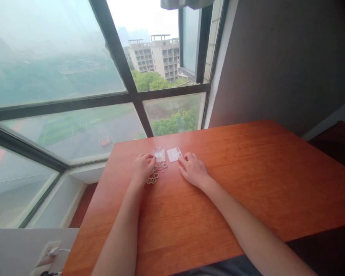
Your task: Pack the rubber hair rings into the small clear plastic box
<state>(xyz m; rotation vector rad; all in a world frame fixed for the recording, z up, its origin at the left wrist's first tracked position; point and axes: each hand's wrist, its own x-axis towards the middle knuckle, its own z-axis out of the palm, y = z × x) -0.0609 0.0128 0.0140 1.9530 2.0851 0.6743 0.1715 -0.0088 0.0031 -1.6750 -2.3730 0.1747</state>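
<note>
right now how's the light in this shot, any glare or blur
In the head view, sky beyond the window is washed out, the right-hand wall is dim, and the table has a pale sheen on its window side; also in the head view, the rings and clear plastic pieces look soft.

- Near side of the rings [156,175]: open tabletop [172,218] runs between the forearms.
- Left of the rings: the left hand [143,166] blocks the way.
- Right of the rings: a bare strip, then the right hand [194,169].
- Beyond the rings: the clear box [160,155] and flat square [174,154], a slim gap between.
</note>
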